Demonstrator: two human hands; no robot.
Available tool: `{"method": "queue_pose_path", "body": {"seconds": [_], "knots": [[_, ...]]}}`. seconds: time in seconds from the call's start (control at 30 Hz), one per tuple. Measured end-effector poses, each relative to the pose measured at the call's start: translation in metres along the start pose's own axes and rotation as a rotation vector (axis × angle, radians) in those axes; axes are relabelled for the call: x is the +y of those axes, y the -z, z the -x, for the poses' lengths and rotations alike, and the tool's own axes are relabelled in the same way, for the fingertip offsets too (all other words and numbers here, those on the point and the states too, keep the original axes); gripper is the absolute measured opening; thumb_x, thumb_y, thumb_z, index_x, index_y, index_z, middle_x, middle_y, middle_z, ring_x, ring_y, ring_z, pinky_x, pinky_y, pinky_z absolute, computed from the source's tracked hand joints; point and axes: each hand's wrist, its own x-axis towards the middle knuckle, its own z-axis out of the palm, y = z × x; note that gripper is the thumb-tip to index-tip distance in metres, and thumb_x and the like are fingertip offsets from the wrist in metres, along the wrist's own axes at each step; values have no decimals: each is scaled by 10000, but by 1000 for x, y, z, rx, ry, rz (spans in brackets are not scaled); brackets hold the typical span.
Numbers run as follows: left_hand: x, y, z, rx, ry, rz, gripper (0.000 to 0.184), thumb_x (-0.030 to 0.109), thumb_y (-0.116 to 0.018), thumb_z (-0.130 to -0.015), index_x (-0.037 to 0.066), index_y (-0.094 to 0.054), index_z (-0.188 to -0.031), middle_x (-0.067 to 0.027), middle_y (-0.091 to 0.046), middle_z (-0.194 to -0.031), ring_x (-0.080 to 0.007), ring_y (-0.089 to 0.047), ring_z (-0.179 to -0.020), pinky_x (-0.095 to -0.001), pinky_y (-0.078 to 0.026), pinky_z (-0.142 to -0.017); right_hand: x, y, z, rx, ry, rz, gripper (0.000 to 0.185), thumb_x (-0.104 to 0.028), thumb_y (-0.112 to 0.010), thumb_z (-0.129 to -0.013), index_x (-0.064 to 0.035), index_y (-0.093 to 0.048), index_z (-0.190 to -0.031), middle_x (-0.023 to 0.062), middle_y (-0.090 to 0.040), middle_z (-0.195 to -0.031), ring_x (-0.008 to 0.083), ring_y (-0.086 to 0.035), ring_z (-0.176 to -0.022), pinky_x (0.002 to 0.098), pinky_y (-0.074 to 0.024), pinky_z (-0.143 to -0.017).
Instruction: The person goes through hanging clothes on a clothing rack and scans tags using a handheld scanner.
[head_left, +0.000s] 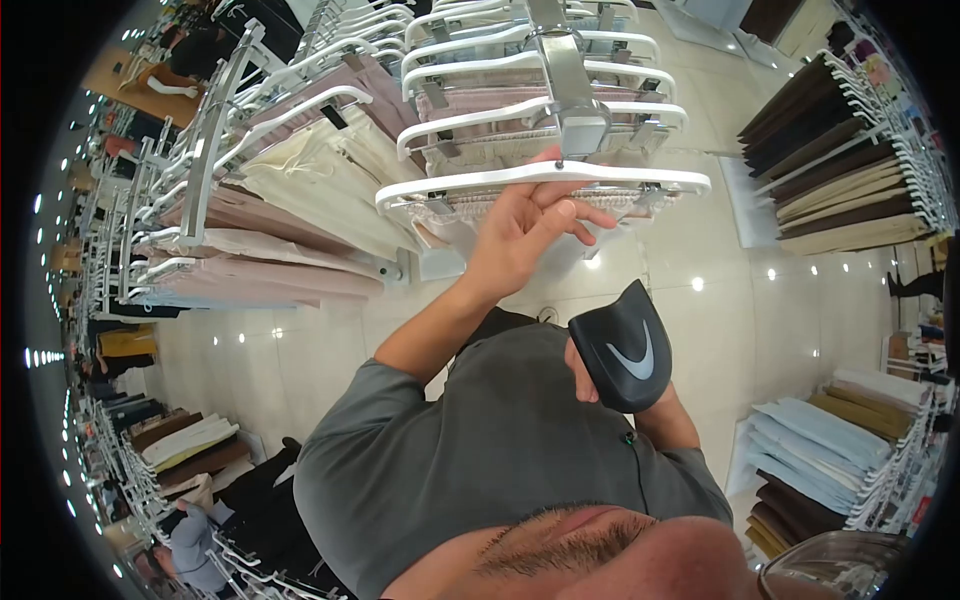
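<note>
My left hand (525, 225) is at the front white hanger (560, 175) on the rail, with its fingers apart. One finger reaches up past the hanger bar, and the others extend in front of the clipped light trousers (455, 232). Whether the fingertips press on the cloth I cannot tell. In front of my chest, my right hand (582, 375) is wrapped round a black handheld scanner (625, 350) with a grey curved mark. The scanner covers most of that hand. More pink and pale garments hang behind the front hanger along the metal rail (580, 125).
Left of me stands a second rack with cream trousers (325, 175) and pink trousers (270, 275). To the right hang dark and beige trousers (850, 190), with light blue trousers (810, 455) lower down. Shiny floor tiles (700, 300) lie between the racks. A person (190, 540) is at the lower left.
</note>
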Motion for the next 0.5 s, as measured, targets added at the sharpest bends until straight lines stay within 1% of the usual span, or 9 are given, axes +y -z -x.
{"method": "queue_pose_path", "body": {"seconds": [0.07,0.1,0.17,0.23,0.3,0.33,0.4,0.43,0.5], "knots": [[6,-3,5,-1,30,-14,607,79,-471,-1057,1,-166,-1576,-246,-542,-1413,-335,-696,-1075,-371,-584,-821,-37,-17,-5,243,-661,-348,157,-141,-652,-936,5,-642,-878,75,-664,-652,169,-608,-556,269,-479,-600],[9,-5,9,-12,59,-23,602,85,-461,-1061,-3,-164,-1577,-249,-550,-1404,-328,-704,-1053,-364,-584,-818,-7,-7,8,3,-173,98,130,-128,-661,-921,-1,-638,-912,33,-651,-666,148,-615,-603,260,-483,-611],[13,-7,16,-26,83,-9,603,124,-464,-1064,-29,-173,-1569,-264,-550,-1407,-315,-706,-1033,-365,-581,-813,22,1,23,40,-211,178,128,-121,-664,-915,3,-638,-934,20,-646,-675,133,-621,-632,253,-482,-616],[19,-6,21,-40,102,9,611,164,-467,-1066,-55,-183,-1561,-278,-551,-1410,-302,-709,-1012,-365,-578,-809,24,-10,24,77,-249,263,132,-114,-666,-909,7,-638,-956,7,-641,-684,118,-626,-662,246,-481,-622],[22,-2,30,-55,148,-3,609,159,-456,-1066,-51,-178,-1564,-275,-568,-1393,-290,-711,-1000,-360,-579,-804,26,-26,27,206,-399,29,178,-135,-676,-915,24,-643,-988,40,-657,-708,123,-631,-623,230,-481,-574],[24,1,35,-56,149,0,609,159,-456,-1066,-51,-178,-1564,-275,-568,-1393,-290,-711,-1000,-360,-579,-804,28,-32,28,209,-400,30,178,-135,-676,-915,24,-643,-988,40,-657,-708,123,-631,-623,230,-481,-574],[29,6,44,-83,174,16,604,112,-464,-1060,-11,-180,-1578,-231,-562,-1408,-284,-715,-1009,-353,-589,-795,33,-43,35,91,-256,-130,209,-160,-673,-930,34,-646,-1004,83,-664,-716,144,-628,-560,222,-466,-501],[32,8,49,-85,175,24,604,112,-464,-1060,-11,-180,-1578,-231,-562,-1408,-284,-715,-1009,-353,-589,-795,36,-44,37,97,-260,-125,209,-160,-673,-930,34,-646,-1004,83,-664,-716,144,-628,-560,222,-466,-501],[35,13,62,-33,217,15,614,105,-480,-1049,-28,-184,-1570,-228,-583,-1384,-272,-715,-995,-353,-588,-794,36,-42,35,-116,-320,-307,583,-141,-850,-766,51,-560,-1233,141,-667,-1044,264,-678,-876,374,-548,-756]]}}
